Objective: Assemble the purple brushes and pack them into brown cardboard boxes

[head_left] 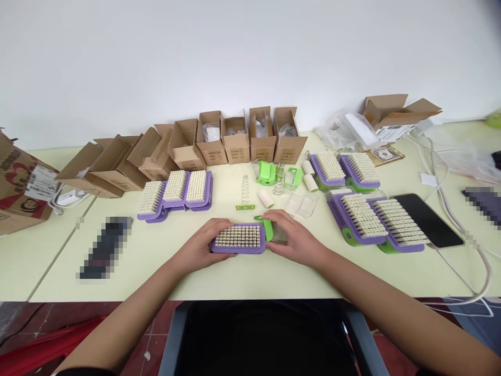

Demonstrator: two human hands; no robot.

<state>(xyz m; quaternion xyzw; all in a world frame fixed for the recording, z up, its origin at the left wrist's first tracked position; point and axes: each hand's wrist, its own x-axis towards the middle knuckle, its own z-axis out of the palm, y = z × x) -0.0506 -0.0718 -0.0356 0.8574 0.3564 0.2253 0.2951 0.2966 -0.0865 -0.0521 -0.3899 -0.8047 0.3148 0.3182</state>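
My left hand [201, 244] is closed around the left end of a purple brush [239, 238], whose cream bristles face up. At the brush's right end, a green plastic end piece [269, 230] is pinched between the thumb and fingers of my right hand [293, 237]. Whether that piece is joined to the brush or only touching it, I cannot tell. Just beyond the hands lie a flat green strip [245, 207], a spring [245, 189], a cream roller [266, 198] and a clear plastic box [302, 204].
Purple brushes [174, 187] sit at left. Purple-and-green brushes [363, 215] stand at right, beside a black tablet-like slab [428, 219]. Open cardboard boxes [235, 148] line the wall. More green parts [266, 173] and springs lie mid-table. White cables [442, 193] run down the right side.
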